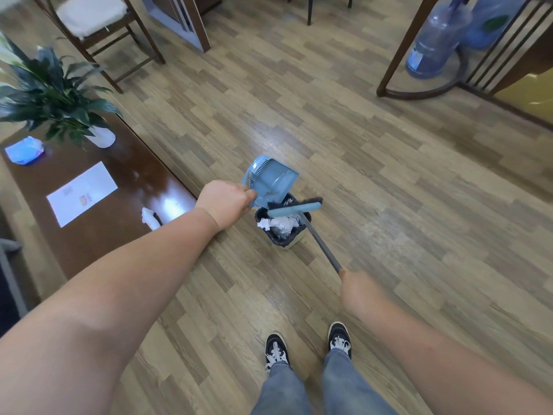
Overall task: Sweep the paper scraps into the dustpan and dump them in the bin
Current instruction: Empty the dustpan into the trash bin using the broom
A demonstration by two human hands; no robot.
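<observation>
My left hand (225, 202) grips the handle of a blue dustpan (270, 179), which is tipped over the far side of a small bin (291, 242) lined with a black bag. White paper scraps (279, 222) lie inside the bin. My right hand (360, 293) holds the grey pole of a broom; its blue head with dark bristles (294, 206) hangs across the bin's opening, just under the dustpan's lip.
A dark wooden table (98, 223) stands at the left with a potted plant (54, 97), a paper sheet (82, 193), a blue packet (24, 150) and a crumpled white scrap (150, 218). A chair (98, 28) is far left, water bottles (440, 37) far right. My shoes (308, 345) are on the laminate floor.
</observation>
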